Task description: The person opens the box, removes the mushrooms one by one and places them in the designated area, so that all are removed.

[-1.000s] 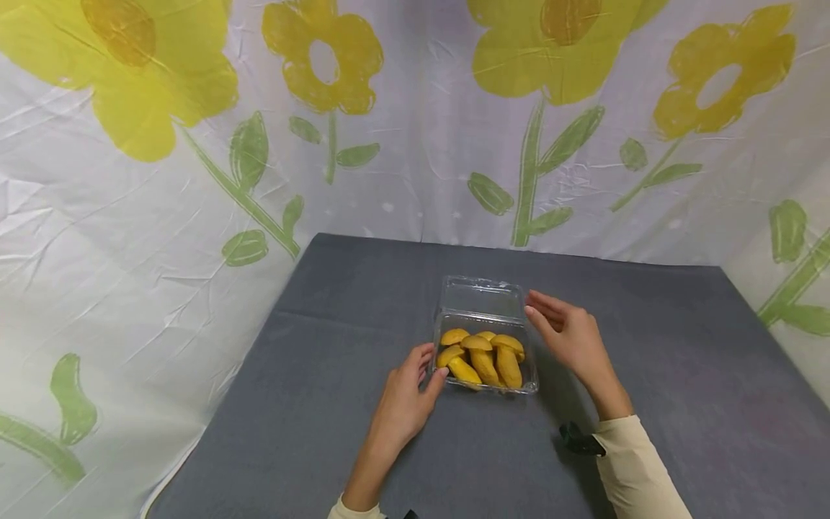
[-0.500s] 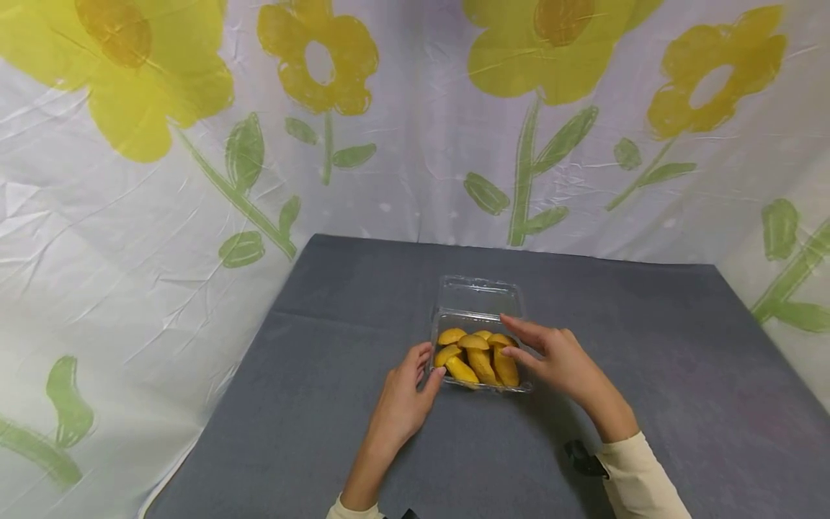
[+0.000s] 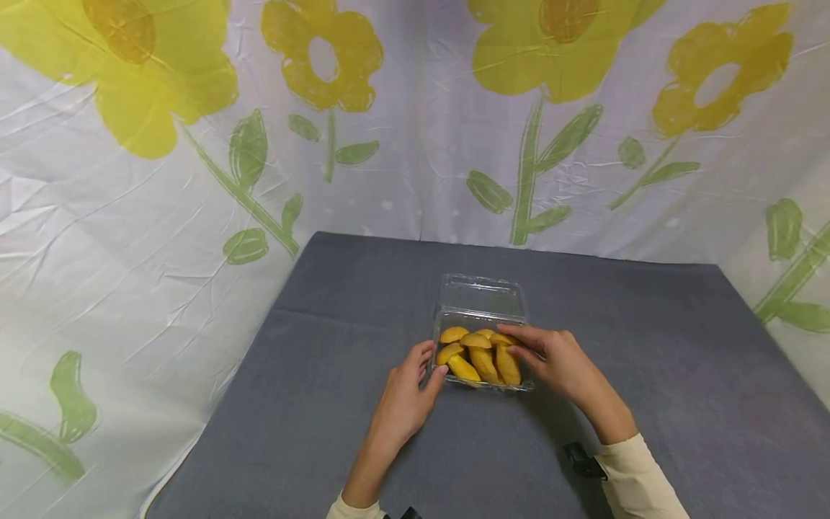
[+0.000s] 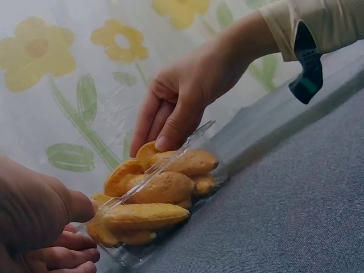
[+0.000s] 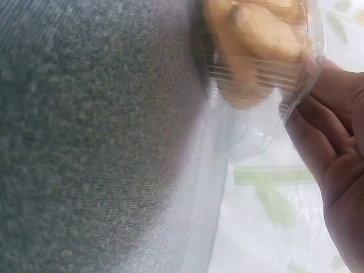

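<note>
A clear plastic clamshell box (image 3: 483, 319) sits on the grey table, its lid (image 3: 481, 294) folded back flat behind it. Several yellow oblong pastries (image 3: 483, 360) lie piled in it. My left hand (image 3: 428, 369) grips the box's front left corner, thumb against the wall. My right hand (image 3: 530, 346) reaches in from the right, its fingers and thumb pinching the rightmost pastry (image 3: 508, 362). The left wrist view shows the right hand (image 4: 170, 128) with its thumb on the pastries (image 4: 162, 187) at the rim. In the right wrist view the box (image 5: 256, 136) and pastries (image 5: 256, 34) are blurred and very close.
A grey cloth (image 3: 363, 346) covers the table, which ends at a white backdrop (image 3: 415, 180) printed with yellow flowers and green stems. A black wrist strap (image 3: 582, 458) shows by my right sleeve. The cloth's left edge runs diagonally toward the near left.
My right hand has come down and left from beside the lid onto the pastries and closed on one. My left hand has stayed at the box's corner.
</note>
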Tool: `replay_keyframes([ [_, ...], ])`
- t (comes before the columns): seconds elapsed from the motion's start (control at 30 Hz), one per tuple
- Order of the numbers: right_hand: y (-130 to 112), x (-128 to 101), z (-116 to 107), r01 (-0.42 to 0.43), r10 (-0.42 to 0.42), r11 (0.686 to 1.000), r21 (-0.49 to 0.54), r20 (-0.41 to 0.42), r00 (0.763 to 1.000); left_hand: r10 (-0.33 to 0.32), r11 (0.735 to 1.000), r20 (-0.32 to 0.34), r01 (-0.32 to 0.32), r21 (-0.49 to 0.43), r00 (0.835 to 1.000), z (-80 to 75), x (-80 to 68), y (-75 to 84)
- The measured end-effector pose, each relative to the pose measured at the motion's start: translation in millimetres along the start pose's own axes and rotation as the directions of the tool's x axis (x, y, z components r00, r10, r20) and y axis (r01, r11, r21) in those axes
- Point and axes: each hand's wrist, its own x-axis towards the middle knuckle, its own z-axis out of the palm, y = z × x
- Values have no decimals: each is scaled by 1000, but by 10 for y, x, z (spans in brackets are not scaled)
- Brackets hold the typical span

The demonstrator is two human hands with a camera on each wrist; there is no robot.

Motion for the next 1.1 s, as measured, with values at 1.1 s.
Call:
replay_keyframes([
  [1.1,102,-23,-177,-27,12,999,-46,-304,953,19,999,-9,-18,27,1000,22,6,-35],
])
